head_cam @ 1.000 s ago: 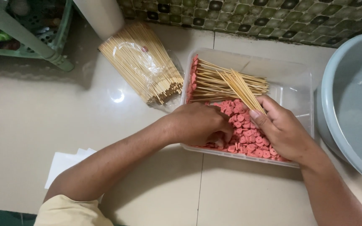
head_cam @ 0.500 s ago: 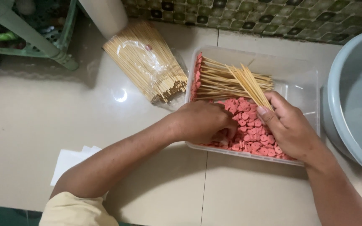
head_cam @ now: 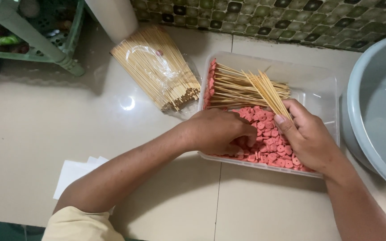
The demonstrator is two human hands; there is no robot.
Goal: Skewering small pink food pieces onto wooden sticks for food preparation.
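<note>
Soft indoor light, floor (head_cam: 45, 134) glare — sharp

We see a home kitchen floor or a small food-preparation corner, where the work is done low on glossy cream floor tiles (head_cam: 45, 147) beside a wall of small green mosaic tiles (head_cam: 291, 20). A clear plastic tray (head_cam: 318, 85) holds pink sausage slices (head_cam: 266, 136) and filled bamboo skewers (head_cam: 237, 87), with a bag of spare skewers (head_cam: 157, 73) beside it. A grey plastic basin (head_cam: 380, 107) and a green plastic rack (head_cam: 36, 40) also suggest a household place.
</note>
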